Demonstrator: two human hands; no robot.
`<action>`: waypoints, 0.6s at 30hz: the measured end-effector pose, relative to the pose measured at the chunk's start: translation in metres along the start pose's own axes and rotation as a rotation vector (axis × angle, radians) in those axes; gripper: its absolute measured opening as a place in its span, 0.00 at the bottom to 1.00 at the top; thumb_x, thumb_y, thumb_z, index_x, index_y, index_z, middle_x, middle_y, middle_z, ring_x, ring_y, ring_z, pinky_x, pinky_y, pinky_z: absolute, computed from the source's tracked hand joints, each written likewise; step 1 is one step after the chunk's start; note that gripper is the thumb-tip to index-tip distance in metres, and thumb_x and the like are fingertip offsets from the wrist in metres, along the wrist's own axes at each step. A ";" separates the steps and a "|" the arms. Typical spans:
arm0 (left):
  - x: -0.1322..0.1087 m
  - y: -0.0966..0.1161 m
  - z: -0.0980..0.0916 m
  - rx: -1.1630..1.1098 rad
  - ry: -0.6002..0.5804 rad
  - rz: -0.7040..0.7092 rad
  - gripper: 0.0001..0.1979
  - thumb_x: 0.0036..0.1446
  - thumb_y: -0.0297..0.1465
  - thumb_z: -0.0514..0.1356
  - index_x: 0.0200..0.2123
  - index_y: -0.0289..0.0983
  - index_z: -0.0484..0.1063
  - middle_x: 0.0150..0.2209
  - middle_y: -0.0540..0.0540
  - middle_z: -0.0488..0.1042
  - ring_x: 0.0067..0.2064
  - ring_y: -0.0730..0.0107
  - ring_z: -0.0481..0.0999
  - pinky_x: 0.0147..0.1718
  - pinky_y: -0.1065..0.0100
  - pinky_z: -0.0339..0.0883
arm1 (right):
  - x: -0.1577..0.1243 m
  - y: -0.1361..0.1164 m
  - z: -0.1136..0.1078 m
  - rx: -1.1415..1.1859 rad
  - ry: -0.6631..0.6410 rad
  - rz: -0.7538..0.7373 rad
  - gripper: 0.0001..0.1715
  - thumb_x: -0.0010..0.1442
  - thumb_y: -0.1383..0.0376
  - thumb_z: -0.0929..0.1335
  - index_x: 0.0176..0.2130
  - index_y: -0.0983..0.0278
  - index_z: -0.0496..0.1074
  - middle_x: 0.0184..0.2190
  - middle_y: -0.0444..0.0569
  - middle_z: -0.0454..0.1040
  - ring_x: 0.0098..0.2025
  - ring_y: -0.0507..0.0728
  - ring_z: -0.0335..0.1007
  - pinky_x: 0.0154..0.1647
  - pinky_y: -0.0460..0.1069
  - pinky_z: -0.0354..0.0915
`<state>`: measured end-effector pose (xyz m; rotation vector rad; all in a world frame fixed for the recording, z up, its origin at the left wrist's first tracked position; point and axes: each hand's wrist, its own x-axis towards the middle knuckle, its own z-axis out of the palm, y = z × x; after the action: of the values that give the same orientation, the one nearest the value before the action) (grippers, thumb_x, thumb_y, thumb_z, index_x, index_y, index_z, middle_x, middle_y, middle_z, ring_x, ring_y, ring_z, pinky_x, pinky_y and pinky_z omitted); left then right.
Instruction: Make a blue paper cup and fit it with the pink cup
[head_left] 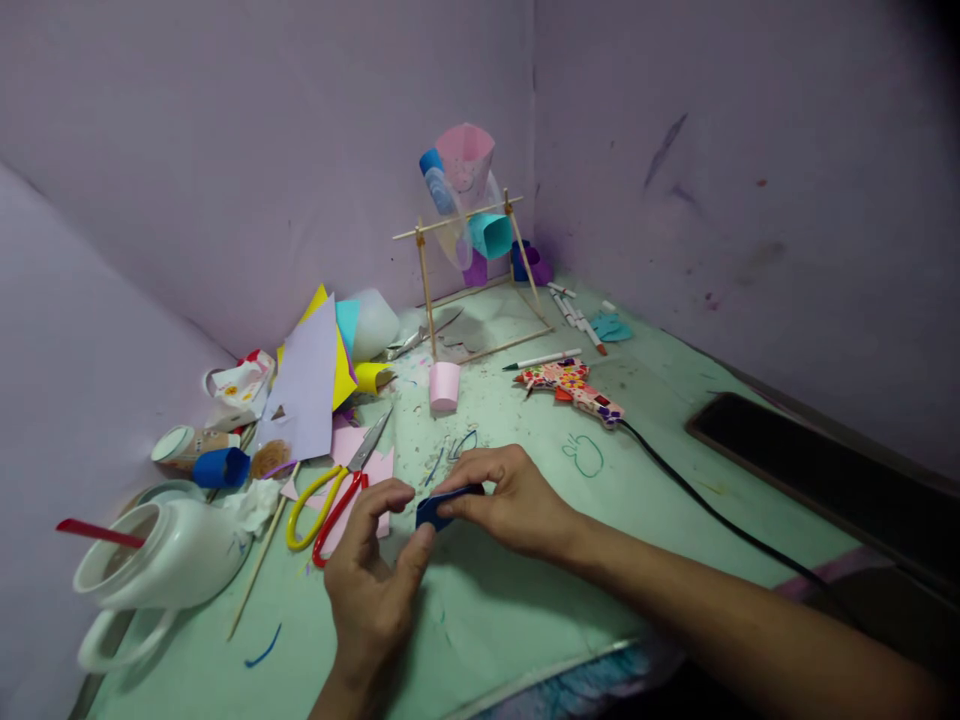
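A small dark blue piece of paper (433,511), curved or folded, is pinched between the thumb and fingers of my right hand (517,500). Just to its left, my left hand (375,570) has its thumb and forefinger apart. The left thumb tip lies at the paper's lower edge; whether it touches I cannot tell. Beyond my hands are thin blue paper scraps (435,465) and a small pink paper cup (445,386). Scissors (356,470) with yellow and red handles lie left of my hands, partly over pink paper (382,465).
Behind stands a stick frame (426,290) carrying a wheel with coloured paper cups (491,236). A floral glue gun (570,385) trails a black cord (690,490) rightward, near a dark phone-like slab (810,480). Markers (574,312), coloured sheets (304,380) and a white pitcher (184,550) surround the work area.
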<state>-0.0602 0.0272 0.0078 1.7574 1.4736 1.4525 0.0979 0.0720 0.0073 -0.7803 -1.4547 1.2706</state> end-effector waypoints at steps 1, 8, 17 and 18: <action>0.000 -0.001 -0.001 0.030 0.005 0.040 0.10 0.48 0.27 0.63 0.37 0.41 0.73 0.38 0.48 0.74 0.41 0.69 0.72 0.39 0.70 0.67 | 0.000 0.001 0.000 -0.046 -0.003 -0.034 0.11 0.44 0.76 0.72 0.27 0.62 0.80 0.21 0.43 0.75 0.27 0.51 0.69 0.31 0.46 0.64; 0.001 0.008 0.001 0.001 0.079 0.046 0.06 0.51 0.23 0.62 0.28 0.41 0.74 0.29 0.52 0.74 0.33 0.71 0.73 0.31 0.72 0.68 | 0.000 -0.011 0.002 -0.141 0.076 0.105 0.10 0.38 0.71 0.76 0.26 0.60 0.79 0.23 0.44 0.75 0.31 0.54 0.69 0.35 0.49 0.65; 0.001 0.014 0.003 -0.100 0.098 -0.115 0.02 0.48 0.26 0.63 0.27 0.38 0.74 0.26 0.52 0.73 0.22 0.76 0.71 0.20 0.75 0.65 | -0.001 -0.012 0.002 0.265 -0.027 0.379 0.03 0.42 0.68 0.74 0.23 0.66 0.76 0.19 0.43 0.75 0.23 0.50 0.71 0.28 0.46 0.68; 0.002 0.016 0.004 -0.108 0.084 -0.155 0.01 0.47 0.27 0.63 0.27 0.38 0.75 0.24 0.52 0.73 0.20 0.77 0.69 0.18 0.75 0.64 | -0.001 -0.011 0.002 0.260 -0.015 0.382 0.04 0.41 0.69 0.74 0.22 0.66 0.76 0.19 0.42 0.75 0.23 0.50 0.71 0.28 0.46 0.68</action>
<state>-0.0500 0.0247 0.0202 1.5003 1.5080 1.5116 0.0980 0.0681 0.0175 -0.8978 -1.1524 1.7177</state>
